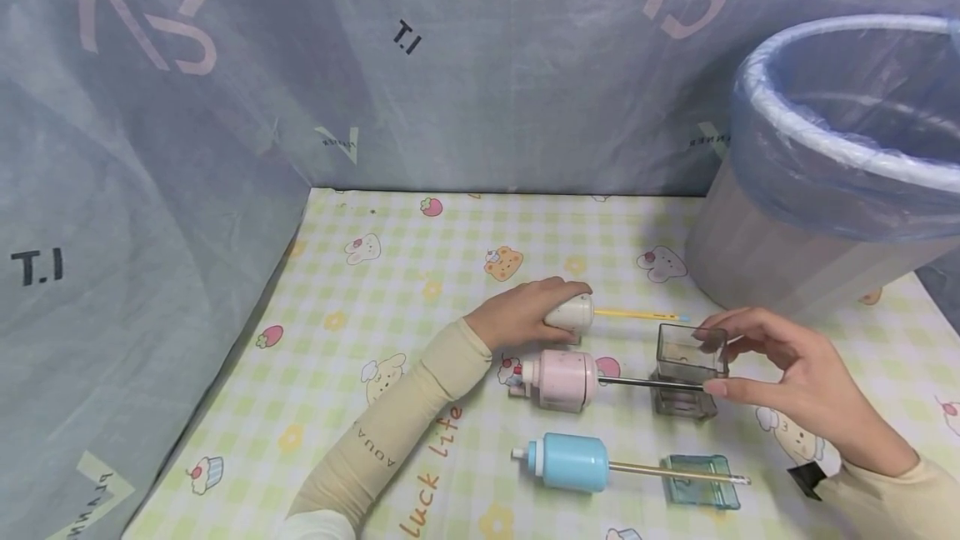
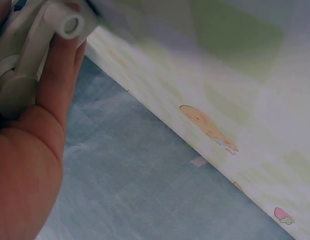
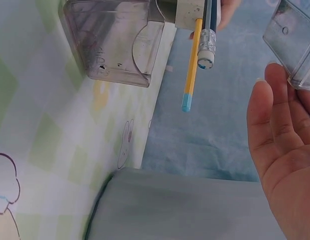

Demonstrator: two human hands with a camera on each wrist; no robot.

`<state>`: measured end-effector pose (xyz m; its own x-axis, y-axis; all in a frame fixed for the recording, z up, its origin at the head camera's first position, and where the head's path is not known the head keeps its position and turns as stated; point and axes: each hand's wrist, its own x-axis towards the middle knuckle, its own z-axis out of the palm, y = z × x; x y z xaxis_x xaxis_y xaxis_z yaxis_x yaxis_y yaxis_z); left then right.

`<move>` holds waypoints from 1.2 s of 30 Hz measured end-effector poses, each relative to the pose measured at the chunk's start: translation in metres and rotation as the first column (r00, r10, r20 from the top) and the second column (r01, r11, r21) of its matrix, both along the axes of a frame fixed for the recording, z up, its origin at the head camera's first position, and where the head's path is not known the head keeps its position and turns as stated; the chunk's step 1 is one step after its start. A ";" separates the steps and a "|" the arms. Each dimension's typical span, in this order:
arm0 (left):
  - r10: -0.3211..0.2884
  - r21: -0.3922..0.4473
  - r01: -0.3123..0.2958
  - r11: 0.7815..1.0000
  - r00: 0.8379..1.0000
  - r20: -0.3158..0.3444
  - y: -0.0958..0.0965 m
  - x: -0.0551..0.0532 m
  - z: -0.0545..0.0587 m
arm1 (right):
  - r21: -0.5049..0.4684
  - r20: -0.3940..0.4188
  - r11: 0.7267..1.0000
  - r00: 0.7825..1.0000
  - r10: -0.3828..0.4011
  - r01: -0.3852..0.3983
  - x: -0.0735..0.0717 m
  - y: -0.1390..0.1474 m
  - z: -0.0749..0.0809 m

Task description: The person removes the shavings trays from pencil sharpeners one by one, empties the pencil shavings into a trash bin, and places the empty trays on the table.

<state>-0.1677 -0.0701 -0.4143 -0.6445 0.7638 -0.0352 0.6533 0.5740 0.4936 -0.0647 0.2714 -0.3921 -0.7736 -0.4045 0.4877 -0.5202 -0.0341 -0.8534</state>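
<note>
My left hand (image 1: 528, 311) grips a cream-white crank pencil sharpener (image 1: 572, 315); its crank handle (image 2: 64, 22) shows in the left wrist view. A yellow pencil (image 1: 637, 315) sticks out of it to the right. The right hand (image 1: 795, 373) holds a clear grey plastic drawer (image 1: 690, 354), raised above the table. Below it, a second grey drawer (image 3: 114, 45) lies on the cloth. A pink sharpener (image 1: 562, 380) with a black pencil (image 1: 645, 382) lies nearer me, the pencil's far end close to my right thumb.
Nearest me lies a blue sharpener (image 1: 573, 462) with a striped pencil (image 1: 660, 471) reaching over a teal clear drawer (image 1: 701, 494). A tall bin (image 1: 795, 248) lined with a blue bag stands at the back right. Grey fabric (image 1: 480, 90) hangs behind the checked tablecloth (image 1: 420, 273).
</note>
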 end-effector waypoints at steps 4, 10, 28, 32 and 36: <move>-0.004 0.002 0.004 1.000 1.000 -0.005 0.000 0.000 0.000 | -0.003 0.010 1.000 1.000 -0.006 0.006 0.001 0.000 0.000; -0.001 0.013 0.001 1.000 1.000 -0.008 0.000 0.001 -0.001 | -0.007 0.008 1.000 1.000 -0.004 0.004 0.001 0.001 0.000; 0.011 0.014 -0.011 1.000 1.000 -0.029 -0.001 0.002 -0.002 | -0.195 -0.032 0.972 0.991 0.129 -0.133 -0.007 0.002 0.008; 0.012 0.012 -0.012 1.000 1.000 -0.026 -0.001 0.001 -0.003 | -0.205 -0.065 0.967 0.988 0.139 -0.149 -0.009 0.005 0.015; 0.009 0.014 -0.008 1.000 1.000 -0.027 -0.001 0.001 -0.004 | -0.204 -0.087 0.970 0.989 0.117 -0.133 -0.009 0.011 0.026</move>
<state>-0.1670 -0.0709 -0.4187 -0.6516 0.7585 -0.0067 0.6617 0.5727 0.4838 -0.0740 0.2819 -0.3662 -0.6823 -0.3787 0.6254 -0.5616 -0.2763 -0.7799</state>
